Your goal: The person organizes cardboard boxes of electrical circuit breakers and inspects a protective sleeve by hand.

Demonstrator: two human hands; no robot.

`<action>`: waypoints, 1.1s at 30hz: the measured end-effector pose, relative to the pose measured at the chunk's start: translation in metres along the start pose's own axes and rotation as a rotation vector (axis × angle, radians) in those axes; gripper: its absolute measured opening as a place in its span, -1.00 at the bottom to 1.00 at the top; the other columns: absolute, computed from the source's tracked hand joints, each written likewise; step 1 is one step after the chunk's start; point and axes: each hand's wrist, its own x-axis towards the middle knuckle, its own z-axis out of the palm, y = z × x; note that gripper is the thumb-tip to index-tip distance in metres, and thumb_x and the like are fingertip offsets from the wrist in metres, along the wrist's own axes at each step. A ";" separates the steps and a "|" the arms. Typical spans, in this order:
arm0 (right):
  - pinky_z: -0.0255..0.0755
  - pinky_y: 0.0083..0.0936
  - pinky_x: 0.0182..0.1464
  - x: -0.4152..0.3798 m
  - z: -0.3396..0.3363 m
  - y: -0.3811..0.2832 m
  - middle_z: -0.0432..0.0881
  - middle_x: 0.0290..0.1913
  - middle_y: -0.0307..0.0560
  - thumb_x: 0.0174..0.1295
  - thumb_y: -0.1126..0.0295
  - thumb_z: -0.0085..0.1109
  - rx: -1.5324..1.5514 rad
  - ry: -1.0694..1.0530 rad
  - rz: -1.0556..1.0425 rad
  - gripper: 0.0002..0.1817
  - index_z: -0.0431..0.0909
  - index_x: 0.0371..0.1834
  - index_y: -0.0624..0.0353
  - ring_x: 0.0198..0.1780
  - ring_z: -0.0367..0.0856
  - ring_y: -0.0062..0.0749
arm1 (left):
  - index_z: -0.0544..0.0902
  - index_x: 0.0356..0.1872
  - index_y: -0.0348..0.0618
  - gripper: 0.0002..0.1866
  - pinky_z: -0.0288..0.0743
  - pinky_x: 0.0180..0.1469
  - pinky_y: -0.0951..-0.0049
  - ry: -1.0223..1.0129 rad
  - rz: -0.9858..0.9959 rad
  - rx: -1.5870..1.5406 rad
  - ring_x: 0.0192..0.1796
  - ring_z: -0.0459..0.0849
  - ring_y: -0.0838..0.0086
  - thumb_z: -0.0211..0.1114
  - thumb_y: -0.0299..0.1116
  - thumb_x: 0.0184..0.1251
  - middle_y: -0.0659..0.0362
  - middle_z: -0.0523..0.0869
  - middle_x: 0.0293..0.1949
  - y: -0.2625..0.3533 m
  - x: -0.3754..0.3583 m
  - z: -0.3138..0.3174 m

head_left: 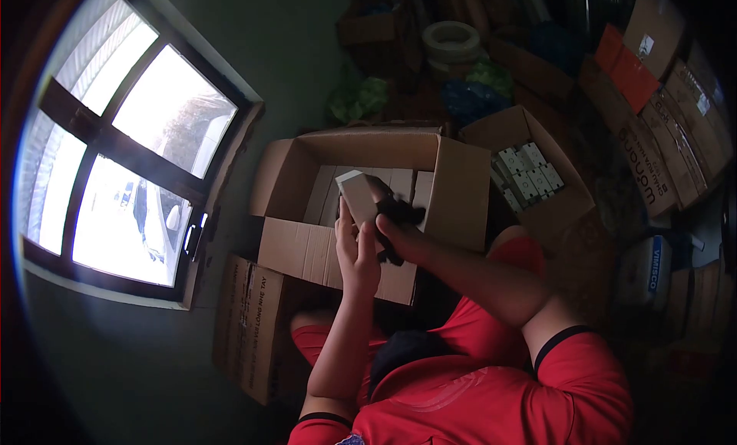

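Over a large open cardboard box [299, 242], I hold a small pale box [358, 196] tilted between both hands. My left hand [358, 249] has its fingers along the near left side of the small box. My right hand [391, 222] grips its right side, with fingers partly hidden. A black object [401, 212], too dark to make out, is at my right hand. Inside the large box lie several flat pale boxes [322, 192] side by side.
To the right stands an open carton [564, 207] holding white switch-like pieces [526, 173]. Tape rolls [451, 42] and plastic bags [476, 100] lie behind. Another carton [249, 322] is at the lower left, below a window [138, 161]. Stacked cartons [660, 130] stand at the far right.
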 end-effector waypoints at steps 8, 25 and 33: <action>0.03 -0.35 0.55 -0.001 -0.003 -0.030 0.01 0.67 0.11 0.28 0.31 0.40 -0.414 0.164 -0.216 0.08 -0.19 0.71 0.19 0.60 0.11 -0.25 | 0.33 0.50 -0.36 -0.37 0.51 0.22 0.44 -0.104 -0.195 -0.295 0.21 0.63 0.45 0.26 -0.27 0.53 0.07 0.64 0.18 0.000 -0.007 0.006; 0.15 -0.34 0.54 -0.005 0.007 -0.030 0.36 0.50 0.05 0.36 0.22 0.28 -0.068 0.039 0.067 -0.13 0.05 0.69 -0.04 0.52 0.31 -0.18 | 0.34 0.48 -0.24 -0.35 0.31 0.49 0.12 0.102 -0.282 -0.762 0.45 0.45 0.22 -0.08 0.07 0.64 0.02 0.50 0.38 -0.002 0.010 -0.002; 0.17 -0.27 0.53 -0.002 -0.001 -0.019 0.38 0.49 0.19 0.42 0.28 0.12 -0.648 -0.056 -0.121 -0.26 0.13 0.67 -0.18 0.46 0.42 -0.01 | 0.42 0.43 -0.05 -0.49 0.58 0.16 0.28 0.056 -0.112 -0.301 0.13 0.61 0.35 -0.08 0.03 0.70 0.08 0.60 0.13 0.034 0.023 -0.022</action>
